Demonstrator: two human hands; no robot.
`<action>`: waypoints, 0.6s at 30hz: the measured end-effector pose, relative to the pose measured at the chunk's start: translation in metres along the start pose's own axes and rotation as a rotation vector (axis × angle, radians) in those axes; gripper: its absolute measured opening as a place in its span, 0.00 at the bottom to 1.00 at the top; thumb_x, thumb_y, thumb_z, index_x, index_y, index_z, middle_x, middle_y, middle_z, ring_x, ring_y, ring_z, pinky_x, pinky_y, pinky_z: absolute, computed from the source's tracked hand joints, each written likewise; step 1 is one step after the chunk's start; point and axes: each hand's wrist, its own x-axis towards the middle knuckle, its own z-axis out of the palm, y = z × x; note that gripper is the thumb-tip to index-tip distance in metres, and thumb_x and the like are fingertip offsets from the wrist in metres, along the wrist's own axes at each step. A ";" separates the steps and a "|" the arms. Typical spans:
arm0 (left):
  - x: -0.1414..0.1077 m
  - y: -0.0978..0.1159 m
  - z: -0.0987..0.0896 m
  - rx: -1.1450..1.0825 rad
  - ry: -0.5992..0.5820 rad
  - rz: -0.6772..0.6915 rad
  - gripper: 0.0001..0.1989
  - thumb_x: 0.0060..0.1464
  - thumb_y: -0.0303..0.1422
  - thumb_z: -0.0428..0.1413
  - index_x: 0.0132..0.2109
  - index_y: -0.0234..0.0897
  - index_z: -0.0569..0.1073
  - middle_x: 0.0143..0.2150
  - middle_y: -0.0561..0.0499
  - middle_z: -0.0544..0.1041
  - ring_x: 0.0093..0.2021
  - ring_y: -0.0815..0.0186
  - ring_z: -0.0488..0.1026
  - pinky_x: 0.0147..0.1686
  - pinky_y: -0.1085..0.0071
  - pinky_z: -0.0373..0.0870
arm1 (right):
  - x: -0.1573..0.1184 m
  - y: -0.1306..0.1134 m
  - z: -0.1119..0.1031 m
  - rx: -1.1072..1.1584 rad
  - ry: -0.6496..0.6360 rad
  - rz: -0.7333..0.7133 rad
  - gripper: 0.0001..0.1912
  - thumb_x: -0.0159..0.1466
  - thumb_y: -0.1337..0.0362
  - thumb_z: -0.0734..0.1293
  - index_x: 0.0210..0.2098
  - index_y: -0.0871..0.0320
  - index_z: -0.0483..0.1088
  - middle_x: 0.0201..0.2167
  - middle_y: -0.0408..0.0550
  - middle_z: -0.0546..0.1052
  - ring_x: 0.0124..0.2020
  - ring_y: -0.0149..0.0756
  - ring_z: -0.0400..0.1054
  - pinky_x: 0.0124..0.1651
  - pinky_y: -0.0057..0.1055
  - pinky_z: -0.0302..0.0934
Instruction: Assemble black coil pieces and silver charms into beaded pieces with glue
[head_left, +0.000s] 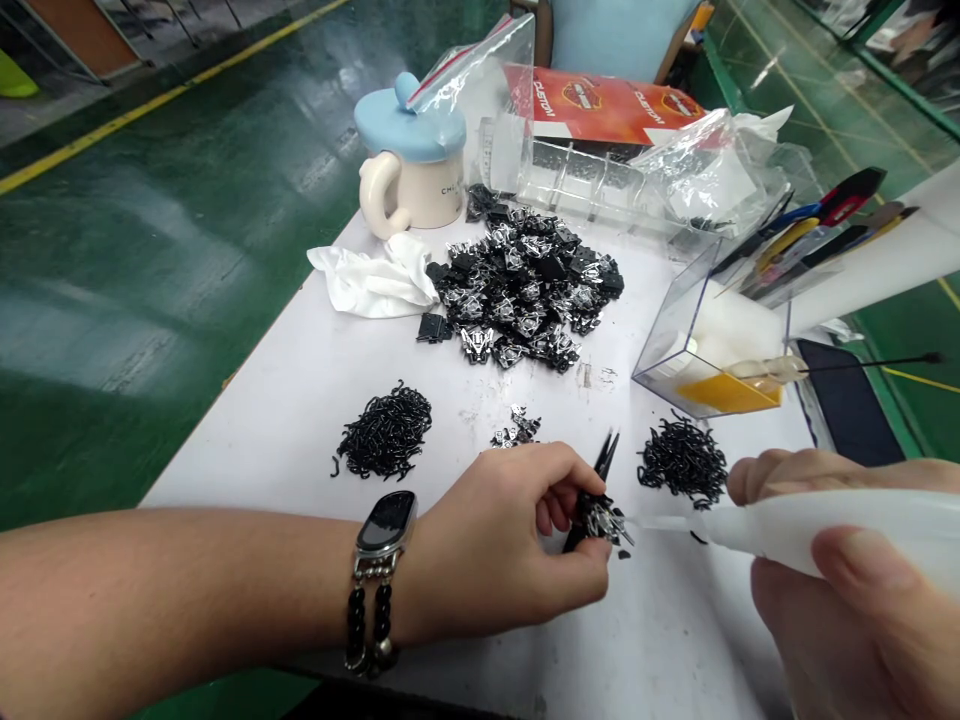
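My left hand [525,540], with a watch and beaded bracelet at the wrist, pinches a small black-and-silver part [602,520] between thumb and fingers. Black tweezers [606,455] show behind that part, tips pointing away from me; whether the hand grips them too I cannot tell. My right hand [847,600] is wrapped round a white squeeze bottle [885,520] with a thin nozzle. The nozzle tip points left and is right at the part, perhaps touching it. Small black curved pieces lie in a left pile [386,430] and a right pile [682,460]. A few little silver pieces [517,428] lie just beyond my left hand.
Farther back is a large heap of black-and-silver parts [525,285]. Around it stand a crumpled tissue [375,278], a blue-lidded mug [416,185] and a clear divided tray [585,185]. A clear holder [712,350] with pens and a dark phone [847,405] are at right.
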 end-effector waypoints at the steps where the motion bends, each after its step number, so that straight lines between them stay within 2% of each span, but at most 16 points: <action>1: 0.000 0.000 0.000 0.000 -0.002 -0.003 0.11 0.45 0.27 0.59 0.39 0.32 0.74 0.27 0.55 0.71 0.26 0.72 0.69 0.28 0.77 0.69 | 0.000 0.000 0.000 -0.002 0.000 0.002 0.07 0.54 0.58 0.70 0.26 0.54 0.70 0.27 0.49 0.72 0.33 0.46 0.66 0.37 0.44 0.59; 9: 0.001 0.000 0.000 0.008 -0.013 -0.004 0.11 0.45 0.28 0.59 0.40 0.32 0.74 0.27 0.55 0.72 0.27 0.72 0.70 0.29 0.77 0.69 | -0.001 -0.001 0.000 0.010 -0.046 0.027 0.07 0.55 0.59 0.70 0.28 0.56 0.71 0.26 0.48 0.72 0.33 0.45 0.67 0.37 0.43 0.59; 18: 0.001 -0.001 0.000 0.023 -0.025 -0.018 0.11 0.46 0.28 0.59 0.40 0.33 0.74 0.27 0.55 0.72 0.27 0.72 0.70 0.29 0.76 0.69 | -0.001 -0.002 0.000 0.040 -0.031 0.005 0.06 0.55 0.59 0.70 0.28 0.55 0.72 0.25 0.47 0.71 0.34 0.45 0.68 0.41 0.45 0.60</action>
